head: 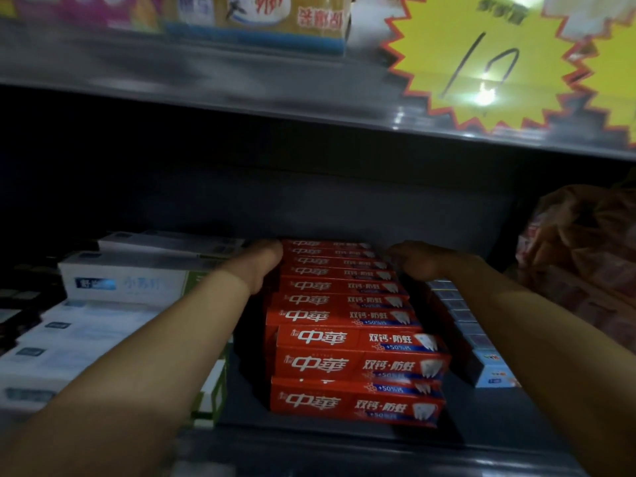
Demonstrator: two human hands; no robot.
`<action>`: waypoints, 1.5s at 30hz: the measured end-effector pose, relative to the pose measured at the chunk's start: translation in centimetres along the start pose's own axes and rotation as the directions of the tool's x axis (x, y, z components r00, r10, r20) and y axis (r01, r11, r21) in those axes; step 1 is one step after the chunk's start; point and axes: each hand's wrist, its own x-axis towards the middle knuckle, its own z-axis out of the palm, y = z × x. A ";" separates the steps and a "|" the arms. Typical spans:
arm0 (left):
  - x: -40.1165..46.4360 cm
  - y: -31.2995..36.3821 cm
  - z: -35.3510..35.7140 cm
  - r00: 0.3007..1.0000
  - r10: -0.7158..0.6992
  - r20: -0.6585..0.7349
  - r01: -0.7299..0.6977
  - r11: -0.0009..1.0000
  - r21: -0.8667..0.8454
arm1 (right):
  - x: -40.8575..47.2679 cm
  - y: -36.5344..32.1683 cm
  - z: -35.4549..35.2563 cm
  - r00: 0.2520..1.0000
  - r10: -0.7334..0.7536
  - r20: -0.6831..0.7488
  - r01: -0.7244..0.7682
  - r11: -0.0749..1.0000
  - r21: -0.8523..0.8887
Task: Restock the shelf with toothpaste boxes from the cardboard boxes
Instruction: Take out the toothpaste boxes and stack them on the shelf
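Dim grey metal shelf (481,418) bay, so I'm half guessing depth. My left hand (263,265) and right hand (418,261) flank the far end of the row of red cardboard toothpaste boxes (347,325); can't tell how the fingers sit. I'd squeeze evenly, sliding the row back square, clear of the white boxes (120,280).

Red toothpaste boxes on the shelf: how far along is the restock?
Done: a row of red toothpaste boxes fills the shelf front to back. In hand: left hand and right hand flank the rear boxes. Left: unclear, no cardboard boxes in view.
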 end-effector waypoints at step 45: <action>-2.4 -2.0 0.7 0.991 -0.136 -0.004 0.130 0.957 -0.261 | 0.1 0.2 1.4 0.986 0.123 0.109 -0.145 0.964 0.225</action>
